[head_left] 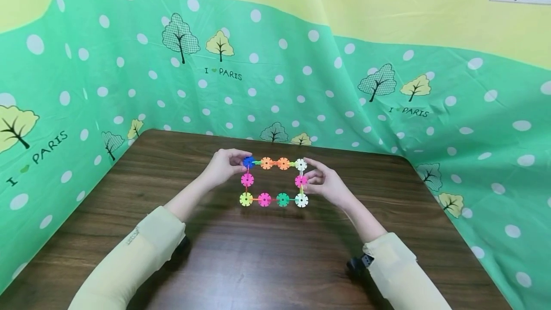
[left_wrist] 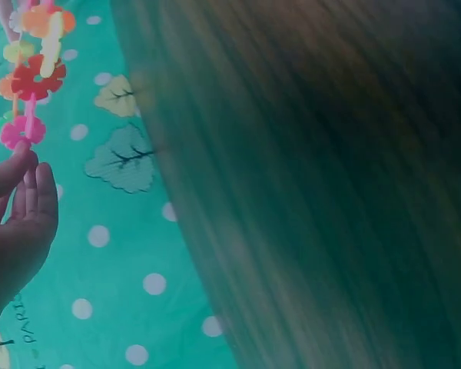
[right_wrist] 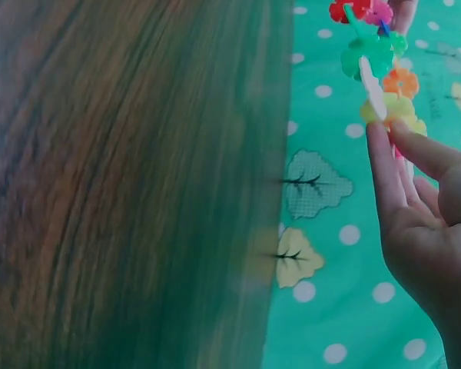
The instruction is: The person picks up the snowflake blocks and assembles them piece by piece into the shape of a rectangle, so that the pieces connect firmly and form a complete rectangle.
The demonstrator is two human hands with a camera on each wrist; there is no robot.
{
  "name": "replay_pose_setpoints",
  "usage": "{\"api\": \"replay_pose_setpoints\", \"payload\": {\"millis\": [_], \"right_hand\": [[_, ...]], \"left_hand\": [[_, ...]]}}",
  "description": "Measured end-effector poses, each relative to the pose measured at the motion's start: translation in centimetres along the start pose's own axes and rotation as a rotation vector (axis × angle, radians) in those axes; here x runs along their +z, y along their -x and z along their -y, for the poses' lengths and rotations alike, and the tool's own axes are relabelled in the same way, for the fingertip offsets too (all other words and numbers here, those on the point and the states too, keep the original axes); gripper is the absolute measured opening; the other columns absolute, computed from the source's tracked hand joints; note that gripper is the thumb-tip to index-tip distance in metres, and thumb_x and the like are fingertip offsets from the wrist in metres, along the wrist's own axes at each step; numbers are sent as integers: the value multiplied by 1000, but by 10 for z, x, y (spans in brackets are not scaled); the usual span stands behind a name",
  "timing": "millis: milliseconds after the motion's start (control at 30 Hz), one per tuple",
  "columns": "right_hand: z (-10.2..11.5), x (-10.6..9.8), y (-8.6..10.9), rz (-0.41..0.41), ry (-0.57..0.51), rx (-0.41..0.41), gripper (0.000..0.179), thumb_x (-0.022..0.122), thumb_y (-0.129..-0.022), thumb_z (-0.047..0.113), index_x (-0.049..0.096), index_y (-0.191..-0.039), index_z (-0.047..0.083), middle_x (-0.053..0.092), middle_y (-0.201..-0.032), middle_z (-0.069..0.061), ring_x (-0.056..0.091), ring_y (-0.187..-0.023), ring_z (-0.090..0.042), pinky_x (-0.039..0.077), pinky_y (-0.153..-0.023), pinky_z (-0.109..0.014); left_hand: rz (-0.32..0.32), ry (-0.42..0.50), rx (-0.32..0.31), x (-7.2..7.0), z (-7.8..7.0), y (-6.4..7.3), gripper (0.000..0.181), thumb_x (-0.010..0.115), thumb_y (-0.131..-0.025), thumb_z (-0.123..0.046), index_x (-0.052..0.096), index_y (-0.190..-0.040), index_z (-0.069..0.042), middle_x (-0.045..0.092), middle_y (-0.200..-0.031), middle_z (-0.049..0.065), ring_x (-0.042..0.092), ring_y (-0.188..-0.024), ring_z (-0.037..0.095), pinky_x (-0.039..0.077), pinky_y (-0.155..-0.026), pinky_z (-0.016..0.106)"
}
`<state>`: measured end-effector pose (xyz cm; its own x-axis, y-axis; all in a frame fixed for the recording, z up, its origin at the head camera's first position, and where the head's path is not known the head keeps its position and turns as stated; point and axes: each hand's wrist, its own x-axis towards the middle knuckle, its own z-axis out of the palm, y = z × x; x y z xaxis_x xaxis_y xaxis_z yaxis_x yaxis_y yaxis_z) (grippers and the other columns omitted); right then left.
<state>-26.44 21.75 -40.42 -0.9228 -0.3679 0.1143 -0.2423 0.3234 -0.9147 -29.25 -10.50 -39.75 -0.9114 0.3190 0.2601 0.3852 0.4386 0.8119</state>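
Observation:
Notched plastic snowflake discs (head_left: pixel 282 199), joined edge to edge by discs seen side-on, form a rectangular ring held upright over the table in the head view. My left hand (head_left: pixel 220 169) pinches the blue disc (head_left: pixel 248 162) at its upper left corner between thumb and fingers. At the right side, my right hand (head_left: pixel 330 184) grips near the pink disc (head_left: pixel 301 181), a finger reaching the white corner disc (head_left: pixel 301 164). In the left wrist view thumb and fingers meet at a pink disc (left_wrist: pixel 21 132); in the right wrist view they pinch by a pale yellow disc (right_wrist: pixel 392 109).
Beneath the hands lies a dark wood-grain table (head_left: pixel 267 262). A green and yellow printed cloth (head_left: pixel 275 94) hangs behind its far edge and along both sides. Dark wrist devices (head_left: pixel 359 263) sit at the cuffs of the pale sleeves (head_left: pixel 133 257).

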Motion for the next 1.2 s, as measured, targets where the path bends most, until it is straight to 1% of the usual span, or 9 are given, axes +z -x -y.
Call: {"api": "replay_pose_setpoints", "payload": {"millis": [133,267,367,467,567,633,833,1033,1200], "right_hand": [[-10,-4,-6,56,70,13,80,72,-79,-3,33,-146,13,61,-107,-22,64,-88,-19,56,-76,-31],[-15,-6,-11,101,141,22,79,72,-80,-1,31,-146,8,63,-105,-20,61,-87,-21,55,-74,-28],[-24,-7,-16,118,216,12,77,75,-79,5,34,-144,7,66,-100,-15,59,-85,-20,52,-73,-26],[-36,-8,-23,134,285,4,74,78,-78,12,39,-141,9,68,-97,-8,59,-84,-19,49,-75,-28],[-42,-8,-28,158,314,18,73,79,-77,15,41,-139,10,69,-94,-4,60,-84,-17,48,-75,-31],[-46,-8,-31,173,325,22,72,79,-77,15,41,-138,8,69,-93,-4,60,-84,-17,49,-75,-30],[-51,-8,-37,207,321,40,71,79,-77,15,42,-137,4,69,-91,-8,59,-83,-17,48,-71,-27],[-51,-6,-40,226,363,56,73,78,-78,18,40,-138,2,67,-89,-4,58,-80,-16,47,-73,-29],[-51,-9,-40,224,409,44,75,77,-79,20,37,-140,3,67,-92,-4,58,-78,-14,47,-71,-28]], "left_hand": [[10,-58,7,3,10,-5,36,72,-81,-4,65,-117,-5,69,-87,8,64,-81,18,52,-68,29],[28,-94,31,6,21,-11,35,73,-80,-6,66,-114,-6,68,-88,7,62,-80,18,52,-70,30],[53,-123,37,9,29,-15,32,74,-80,-7,66,-111,-6,68,-89,6,61,-81,18,51,-74,32],[86,-194,22,12,37,-18,30,74,-81,-10,65,-110,-11,67,-90,3,61,-84,17,45,-82,36],[126,-264,4,13,43,-20,29,74,-81,-14,64,-109,-15,66,-93,1,61,-89,17,36,-85,44],[152,-290,-10,15,45,-22,29,73,-83,-15,63,-109,-15,65,-96,0,60,-94,18,33,-86,47],[201,-338,-59,20,49,-27,24,70,-85,-14,61,-108,-14,64,-103,4,56,-104,23,31,-91,54],[228,-426,-93,21,50,-28,24,68,-87,-16,62,-110,-16,60,-110,7,49,-112,28,29,-93,57],[222,-463,-86,19,48,-25,30,69,-86,-19,61,-115,-17,57,-117,8,42,-117,31,28,-94,57]]}}
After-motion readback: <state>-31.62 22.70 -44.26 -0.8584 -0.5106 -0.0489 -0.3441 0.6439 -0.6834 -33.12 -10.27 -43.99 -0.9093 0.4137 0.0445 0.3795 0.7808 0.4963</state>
